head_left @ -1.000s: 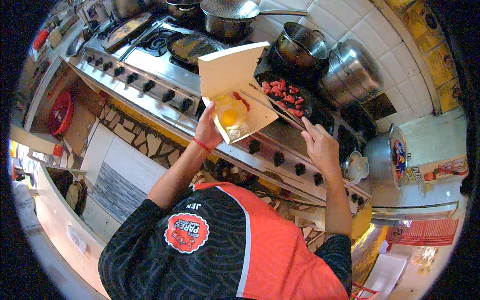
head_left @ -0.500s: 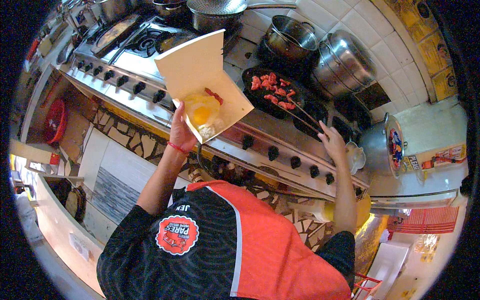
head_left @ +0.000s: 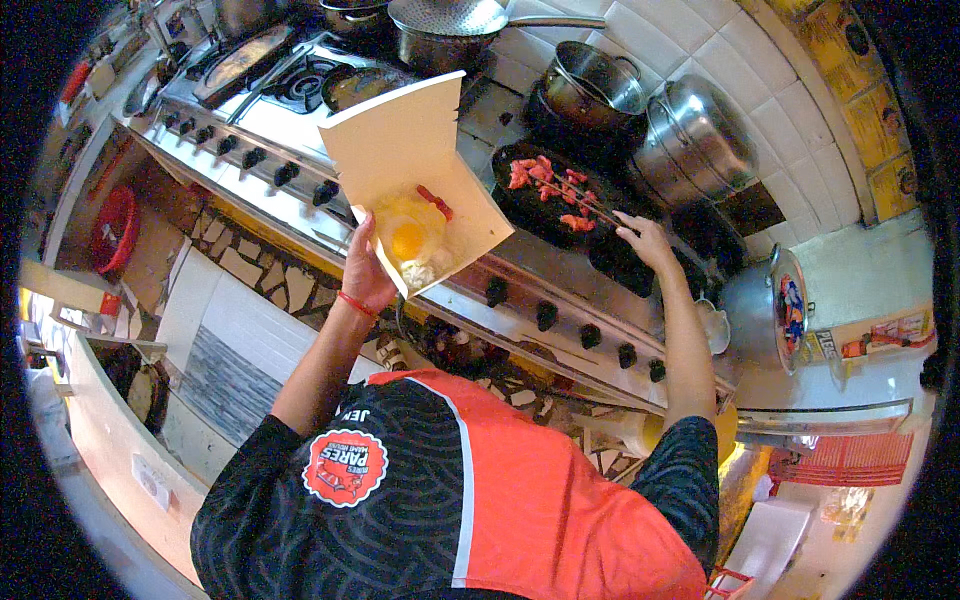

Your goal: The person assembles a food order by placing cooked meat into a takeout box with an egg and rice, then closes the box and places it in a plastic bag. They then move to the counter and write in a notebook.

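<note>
My left hand [head_left: 368, 268] is closed on the near left edge of an open paper takeout box [head_left: 390, 140], its lid standing up. In the box lie a fried egg [head_left: 407, 240], a strip of red meat [head_left: 435, 202] and a clump of white rice [head_left: 417, 273]. Farther right, my right hand [head_left: 648, 243] grips a pair of long thin metal tongs [head_left: 600, 210]. Their tips reach among several red meat pieces [head_left: 530, 172] on a black griddle pan [head_left: 515, 212]; whether they pinch a piece, I cannot tell.
Behind the pan stand a deep pot [head_left: 590, 85] and a big steel pot [head_left: 700, 140]. A perforated strainer [head_left: 440, 15] rests on another pot. Black knobs [head_left: 546, 315] line the stove front. At right is a large pot [head_left: 755, 310] with packets on its lid.
My right hand and the tongs have moved up and slightly left over the pan, and the meat pieces have shifted closer together. The box stays in my left hand.
</note>
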Demonstrator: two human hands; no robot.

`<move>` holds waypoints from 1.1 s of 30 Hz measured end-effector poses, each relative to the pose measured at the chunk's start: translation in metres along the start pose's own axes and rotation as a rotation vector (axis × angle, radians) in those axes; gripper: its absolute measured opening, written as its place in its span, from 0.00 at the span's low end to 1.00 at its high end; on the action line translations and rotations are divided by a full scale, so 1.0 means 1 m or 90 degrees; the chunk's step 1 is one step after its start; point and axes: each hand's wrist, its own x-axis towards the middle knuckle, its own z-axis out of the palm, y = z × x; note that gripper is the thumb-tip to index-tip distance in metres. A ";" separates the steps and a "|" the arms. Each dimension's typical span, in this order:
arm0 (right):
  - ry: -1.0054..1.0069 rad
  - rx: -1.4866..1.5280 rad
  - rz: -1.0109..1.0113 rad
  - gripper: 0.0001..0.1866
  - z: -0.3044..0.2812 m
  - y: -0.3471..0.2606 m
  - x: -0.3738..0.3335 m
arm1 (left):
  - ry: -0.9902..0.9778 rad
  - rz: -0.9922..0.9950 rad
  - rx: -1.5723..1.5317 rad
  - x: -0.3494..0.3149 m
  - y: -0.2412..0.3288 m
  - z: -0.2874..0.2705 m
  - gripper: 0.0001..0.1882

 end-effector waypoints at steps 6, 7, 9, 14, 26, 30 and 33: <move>0.065 -0.043 0.020 0.18 -0.003 -0.004 -0.028 | -0.045 0.017 -0.013 -0.005 0.007 0.000 0.33; 0.086 -0.072 0.022 0.18 -0.003 -0.004 -0.034 | -0.024 0.012 -0.012 -0.004 0.008 0.000 0.33; 0.101 -0.084 0.049 0.17 -0.004 -0.006 -0.044 | -0.025 0.002 -0.014 -0.001 0.008 -0.001 0.33; 0.155 -0.032 0.063 0.17 -0.017 -0.013 -0.060 | -0.024 -0.018 -0.021 0.013 0.003 0.001 0.32; 0.124 -0.054 -0.070 0.17 -0.068 -0.120 -0.075 | -0.028 0.002 -0.007 0.053 -0.027 0.010 0.31; 0.130 -0.231 -0.124 0.19 -0.080 -0.158 -0.083 | -0.009 0.020 0.036 0.051 -0.027 0.009 0.32; 0.159 -0.258 -0.121 0.18 -0.090 -0.172 -0.086 | -0.032 0.006 0.004 0.047 -0.024 0.006 0.31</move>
